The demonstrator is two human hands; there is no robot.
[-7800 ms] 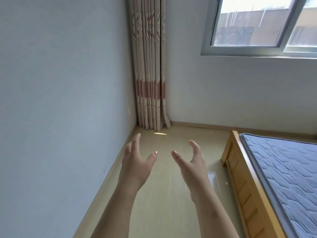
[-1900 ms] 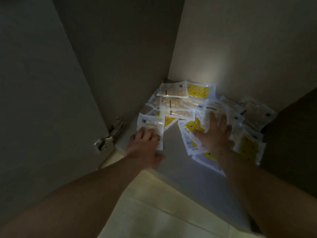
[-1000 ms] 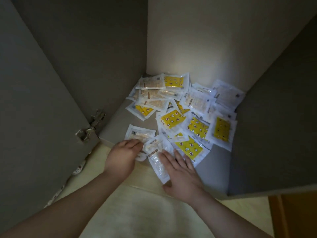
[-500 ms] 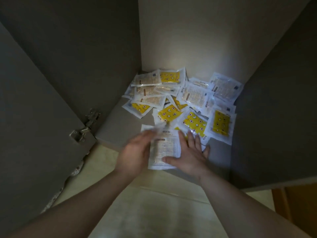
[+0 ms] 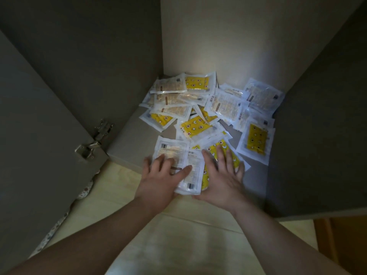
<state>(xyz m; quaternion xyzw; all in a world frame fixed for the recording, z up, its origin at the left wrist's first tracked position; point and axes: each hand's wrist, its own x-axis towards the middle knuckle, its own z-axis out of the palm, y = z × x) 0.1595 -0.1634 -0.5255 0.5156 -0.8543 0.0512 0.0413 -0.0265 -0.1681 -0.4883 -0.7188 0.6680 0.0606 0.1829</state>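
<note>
The one head-worn camera looks forward and steeply down into an open cabinet [image 5: 129, 139], whose back corner runs up the top centre of the frame. It sits close: the left hand [image 5: 158, 181] and right hand [image 5: 222, 179] lie just below the middle, with the heap of packets [image 5: 195, 127] right above them. The wide lens splays the door [image 5: 39, 145] at left and the side panel [image 5: 317, 135] at right outward, and pale floor [image 5: 178, 245] fills the bottom edge.

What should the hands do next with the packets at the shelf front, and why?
Probably draw the two packets together and grip them as one stack: the left hand lies flat on a pale packet, the right hand flat on a yellow packet, neither gripped.
</note>
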